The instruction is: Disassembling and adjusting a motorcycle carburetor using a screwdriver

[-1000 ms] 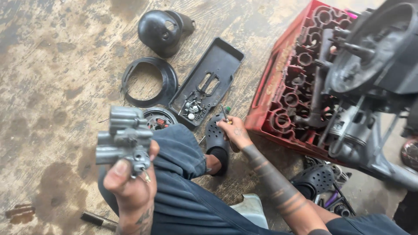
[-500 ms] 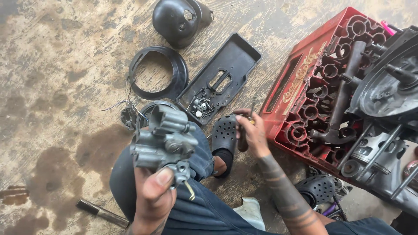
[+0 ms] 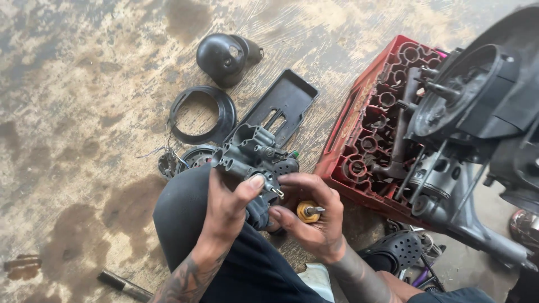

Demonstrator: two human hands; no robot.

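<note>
Head view: a grey cast-metal carburettor body [image 3: 252,154] is gripped by the left hand [image 3: 227,210] over the dark-trousered knee [image 3: 179,219], thumb pressed near a small brass pin. Its long axis runs from about seven o'clock to one o'clock, the open bores turned up and away. Just beside it, a yellow-handled stubby screwdriver [image 3: 307,211] is clasped in the closed right hand [image 3: 314,219], its tip aimed toward three o'clock. At eleven o'clock a black plastic ring [image 3: 203,115] and a black domed housing [image 3: 224,56] are laid on the stained concrete floor [image 3: 67,112]; a black flat tray [image 3: 286,106] is seen at twelve, a red plastic crate [image 3: 359,129] at two.
</note>
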